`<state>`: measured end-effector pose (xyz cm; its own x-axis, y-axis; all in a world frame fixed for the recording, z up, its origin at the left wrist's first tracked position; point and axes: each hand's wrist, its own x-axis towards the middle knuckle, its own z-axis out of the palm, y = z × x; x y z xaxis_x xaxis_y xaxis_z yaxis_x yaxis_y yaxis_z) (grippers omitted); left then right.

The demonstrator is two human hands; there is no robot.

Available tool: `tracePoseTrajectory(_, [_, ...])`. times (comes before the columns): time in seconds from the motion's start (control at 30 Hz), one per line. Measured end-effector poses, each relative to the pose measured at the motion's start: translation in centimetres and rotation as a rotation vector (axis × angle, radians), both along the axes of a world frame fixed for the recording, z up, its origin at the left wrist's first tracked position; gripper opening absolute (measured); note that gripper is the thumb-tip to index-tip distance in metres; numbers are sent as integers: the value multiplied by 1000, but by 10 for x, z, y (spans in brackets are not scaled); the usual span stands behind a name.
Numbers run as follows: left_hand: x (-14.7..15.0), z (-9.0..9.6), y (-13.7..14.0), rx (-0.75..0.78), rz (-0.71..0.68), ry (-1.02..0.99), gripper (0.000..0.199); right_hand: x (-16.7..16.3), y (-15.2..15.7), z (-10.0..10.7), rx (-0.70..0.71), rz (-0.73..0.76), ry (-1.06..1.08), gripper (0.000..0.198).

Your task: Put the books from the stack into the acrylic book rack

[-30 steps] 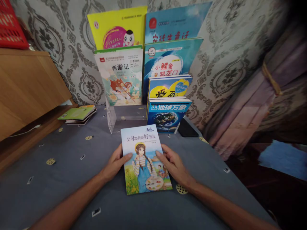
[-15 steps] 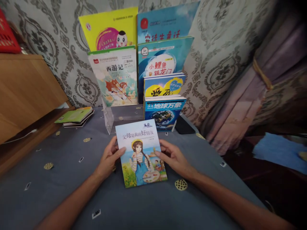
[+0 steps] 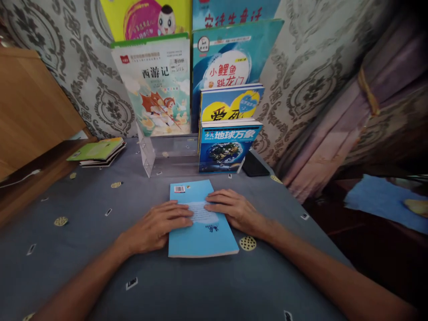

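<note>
A light blue paperback book (image 3: pixel 203 240) lies back cover up in front of me, with its barcode at the top left and its printing upside down. My left hand (image 3: pixel 162 223) holds its left side, fingers stretched across the cover. On the right side my right hand (image 3: pixel 230 207) grips it in the same way. Both thumbs are hidden. Just beyond stands a clear display rack (image 3: pixel 146 154) bearing several children's books, among them a white-and-green book (image 3: pixel 162 107) and a blue book with a globe (image 3: pixel 225 151).
A small stack of thin books (image 3: pixel 96 149) lies at the left beside a wooden cabinet (image 3: pixel 33 102). A black flat object (image 3: pixel 254 164) rests right of the rack. The grey patterned cloth (image 3: pixel 100 232) covers the surface. A tied curtain (image 3: pixel 321 147) hangs at the right.
The book has been turned over, from its picture cover to its blue back. Both hands have shifted from its side edges to fingers across the cover. My view has tilted down slightly.
</note>
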<state>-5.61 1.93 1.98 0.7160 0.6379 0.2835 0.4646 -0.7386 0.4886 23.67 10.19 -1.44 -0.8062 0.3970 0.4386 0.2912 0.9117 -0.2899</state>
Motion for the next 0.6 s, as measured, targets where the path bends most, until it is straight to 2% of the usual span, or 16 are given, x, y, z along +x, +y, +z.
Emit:
tracePoseTrajectory(0.1, [1,-10,-2,23,-29,81,53,3,0,5,9,39,-162,50])
tracePoseTrajectory(0.23, [1,-12,-4,57,-27,143,50,-6,-1,18,-3,61,-252,57])
tracePoseTrajectory(0.37, [3,-10,-5,110,-34,186,48,-48,-5,29,-134,118,-165,60])
tracePoseTrajectory(0.43, [4,-10,-6,112,-20,179,45,-75,-4,31,-199,158,-134,55])
tracePoseTrajectory(0.53, [5,-12,-6,111,1,170,40,-104,3,26,-278,147,-136,50])
tracePoseTrajectory(0.6, [5,-13,-5,113,3,167,42,-110,11,18,-325,99,-130,52])
